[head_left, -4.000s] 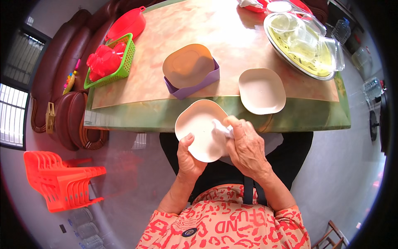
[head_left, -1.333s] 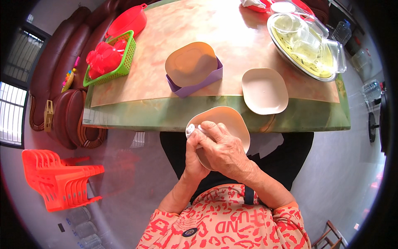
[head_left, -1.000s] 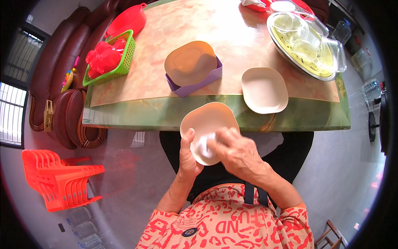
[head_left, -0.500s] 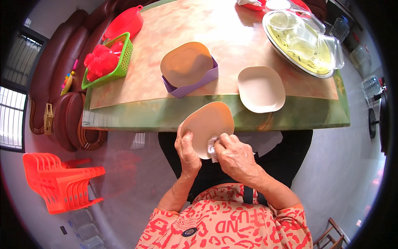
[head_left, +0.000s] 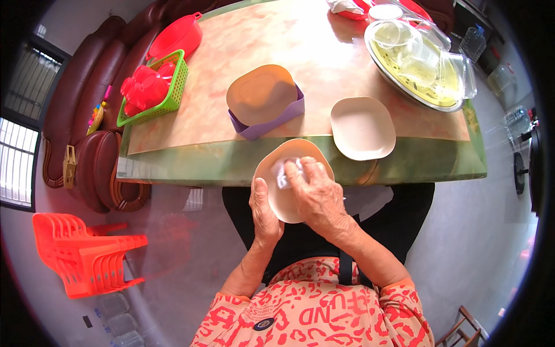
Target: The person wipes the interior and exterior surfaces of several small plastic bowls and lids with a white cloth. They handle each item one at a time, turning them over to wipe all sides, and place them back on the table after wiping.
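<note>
Your left hand (head_left: 266,215) grips the bowl (head_left: 282,200) by its left side, near the table (head_left: 416,165). Its hollow faces up toward you; pale cream, smooth, round-cornered, it looks about as long as broad. Your right hand (head_left: 319,198) pinches a white cloth (head_left: 281,174) against its inside.

A maroon sofa (head_left: 78,87) lined the left side, near a barred window (head_left: 16,162); stacked red chairs (head_left: 78,251) stood on glossy grey floor (head_left: 179,272). Light gleamed (almost white) on the marbled surface (head_left: 222,49).
</note>
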Demonstrator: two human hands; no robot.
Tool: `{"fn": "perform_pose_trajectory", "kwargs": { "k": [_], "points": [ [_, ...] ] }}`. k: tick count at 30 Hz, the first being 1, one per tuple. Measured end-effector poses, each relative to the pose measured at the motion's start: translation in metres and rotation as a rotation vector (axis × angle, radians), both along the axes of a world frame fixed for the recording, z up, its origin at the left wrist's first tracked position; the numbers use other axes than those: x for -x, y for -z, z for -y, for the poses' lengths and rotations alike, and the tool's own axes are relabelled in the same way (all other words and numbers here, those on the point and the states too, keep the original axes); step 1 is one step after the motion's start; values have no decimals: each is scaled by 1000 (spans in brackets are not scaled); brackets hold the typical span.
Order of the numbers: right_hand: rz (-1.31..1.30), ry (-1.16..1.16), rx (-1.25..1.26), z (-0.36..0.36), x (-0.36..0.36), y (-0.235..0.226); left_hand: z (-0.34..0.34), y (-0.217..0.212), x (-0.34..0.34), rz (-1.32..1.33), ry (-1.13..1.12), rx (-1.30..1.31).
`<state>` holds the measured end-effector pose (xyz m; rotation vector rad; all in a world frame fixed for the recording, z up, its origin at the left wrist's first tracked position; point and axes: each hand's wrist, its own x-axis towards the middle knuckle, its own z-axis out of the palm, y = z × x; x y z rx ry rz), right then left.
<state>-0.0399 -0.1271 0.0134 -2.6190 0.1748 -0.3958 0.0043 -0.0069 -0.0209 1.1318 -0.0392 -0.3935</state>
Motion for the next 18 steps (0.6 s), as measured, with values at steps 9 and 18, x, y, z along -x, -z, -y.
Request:
{"fn": "perform_pose_trajectory", "kwargs": {
  "k": [9,18],
  "points": [
    [75,-225,20,3,12,-6,6,-1,-6,121,-16,-29],
    [-6,-81,44,25,33,-7,7,-15,-3,458,-90,-321]
  ]
}}
